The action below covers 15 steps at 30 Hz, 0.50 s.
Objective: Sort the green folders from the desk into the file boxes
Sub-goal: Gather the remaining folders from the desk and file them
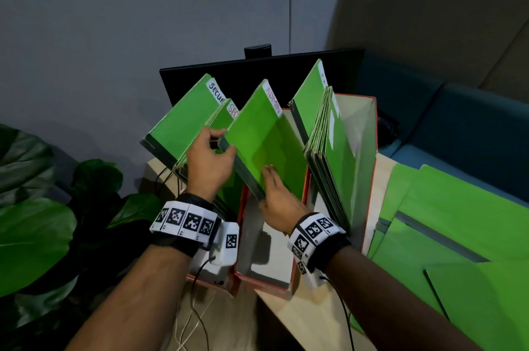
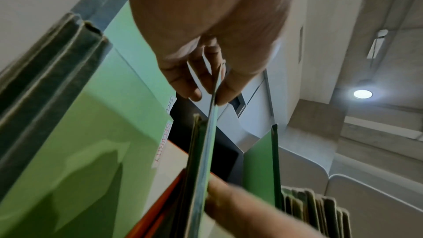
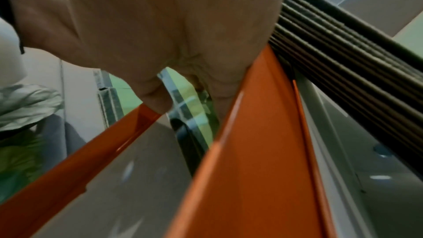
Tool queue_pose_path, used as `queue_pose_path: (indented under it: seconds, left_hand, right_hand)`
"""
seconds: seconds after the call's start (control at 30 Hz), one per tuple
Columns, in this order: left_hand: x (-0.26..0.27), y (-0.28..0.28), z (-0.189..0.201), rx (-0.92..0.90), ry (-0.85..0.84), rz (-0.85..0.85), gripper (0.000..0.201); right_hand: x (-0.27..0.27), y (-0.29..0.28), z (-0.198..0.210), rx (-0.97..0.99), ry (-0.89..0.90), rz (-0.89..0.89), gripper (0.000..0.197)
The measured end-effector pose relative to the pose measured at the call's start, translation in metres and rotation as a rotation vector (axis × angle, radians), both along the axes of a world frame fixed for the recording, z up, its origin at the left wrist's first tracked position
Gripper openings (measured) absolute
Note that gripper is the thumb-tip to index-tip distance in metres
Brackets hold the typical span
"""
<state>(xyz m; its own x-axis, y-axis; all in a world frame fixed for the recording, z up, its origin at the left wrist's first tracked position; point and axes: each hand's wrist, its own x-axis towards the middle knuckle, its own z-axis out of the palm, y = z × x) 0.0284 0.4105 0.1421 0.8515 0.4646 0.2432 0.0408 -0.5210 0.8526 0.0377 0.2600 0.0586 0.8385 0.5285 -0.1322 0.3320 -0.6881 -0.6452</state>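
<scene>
Left hand [image 1: 210, 162], right hand [image 1: 279, 199] on folder [image 1: 257, 127]

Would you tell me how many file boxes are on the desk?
3, side by side: left box with SECURITY folders, middle box with the ADMIN folder, right box with a thick stack; more may be hidden.

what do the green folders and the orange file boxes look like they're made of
The ADMIN folder: likely matte card, with a thin stiff edge and a dark, tape-like spine. The middle file box: probably coated board, glossy orange outside, plain grey-white inside; plastic cannot be ruled out.
</scene>
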Motion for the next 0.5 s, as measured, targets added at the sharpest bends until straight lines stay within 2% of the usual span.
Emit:
queue_pose_path:
  seconds: [0.1, 0.27, 0.43, 0.5]
  left_hand:
    - [-0.002, -0.006, -0.013, 0.078, 0.104, -0.032, 0.030]
    - [-0.010, -0.014, -0.029, 0.105, 0.165, -0.061, 0.025]
    - [-0.014, -0.012, -0.031, 0.187, 0.175, -0.078, 0.024]
    - [-0.016, -0.014, -0.031, 0.217, 0.154, -0.094, 0.030]
  right_hand:
    - [-0.003, 0.006, 0.000, 0.007, -0.074, 0.048, 0.083]
    - [-0.002, 0.011, -0.014, -0.167, -0.223, 0.002, 0.083]
    - [-0.006, 0.011, -0.016, -0.188, -0.208, -0.011, 0.083]
    - [-0.005, 0.008, -0.014, -0.215, -0.247, -0.011, 0.082]
